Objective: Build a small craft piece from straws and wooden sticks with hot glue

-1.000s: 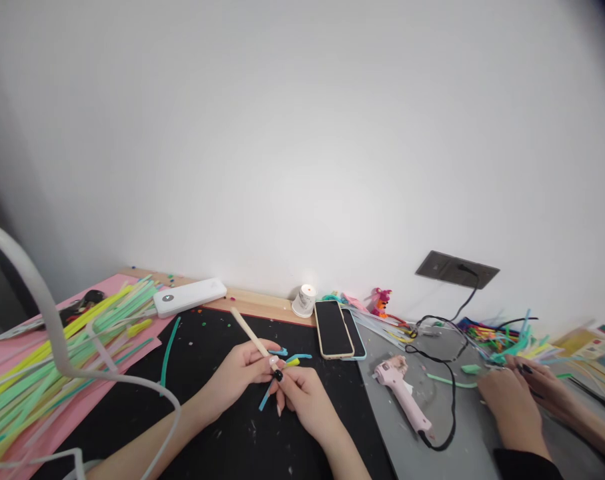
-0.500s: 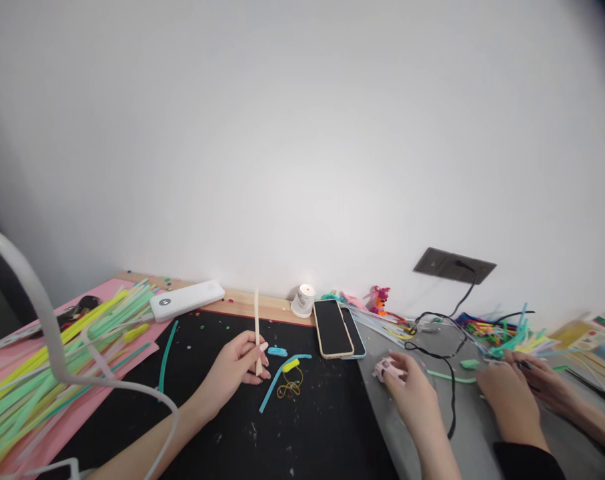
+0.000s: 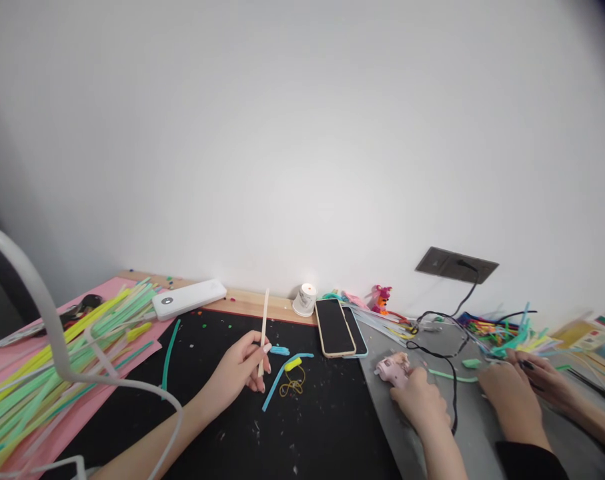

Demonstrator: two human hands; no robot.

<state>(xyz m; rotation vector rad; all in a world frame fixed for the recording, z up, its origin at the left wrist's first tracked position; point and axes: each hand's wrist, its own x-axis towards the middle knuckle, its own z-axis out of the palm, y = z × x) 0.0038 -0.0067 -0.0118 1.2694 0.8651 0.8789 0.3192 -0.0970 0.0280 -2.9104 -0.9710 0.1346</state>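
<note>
My left hand pinches a cream pipe cleaner upright above the black mat. Just right of those fingers lie a small blue folded piece, a blue pipe cleaner and a yellow piece with a loop of thin brown cord. On the grey surface at right, my right hand closes around the lower part of a pale pink glue gun. Its body points left, and my fingers hide its handle.
Two phones and a paper cup stand near the wall. A white power bank and heaped pipe cleaners lie left. A black cable runs from the socket. Another person's hands work at far right.
My right hand has shifted down and right and wrapped lower on the glue gun, leaving more of its body showing. My left hand has moved slightly right, with the pipe cleaner tilting right.
</note>
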